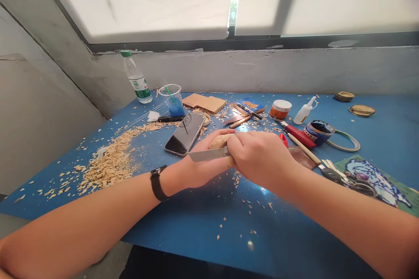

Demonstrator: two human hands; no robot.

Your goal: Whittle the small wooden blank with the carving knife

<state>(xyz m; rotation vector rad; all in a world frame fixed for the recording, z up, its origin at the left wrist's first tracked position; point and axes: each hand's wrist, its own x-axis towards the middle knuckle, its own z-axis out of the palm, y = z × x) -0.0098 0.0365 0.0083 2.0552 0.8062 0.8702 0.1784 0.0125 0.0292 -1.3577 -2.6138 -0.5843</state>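
My left hand [203, 173], with a black watch on its wrist, is wrapped round a pale piece of carved wood [220, 141] above the table. My right hand [257, 153] is closed round the handle of a knife, whose flat grey blade [207, 155] points left across my left palm, just below the wood. My right fingers hide most of the handle and the right end of the wood. Behind my left hand, a phone [185, 134] lies on the blue table [196, 226].
Wood shavings [109, 161] are heaped at the left. Behind stand a water bottle [139, 80] and a plastic cup [173, 101] beside flat boards [204, 103]. On the right are a glue bottle [304, 111], a paint jar [318, 132], a red-handled tool [300, 136], keys and a picture.
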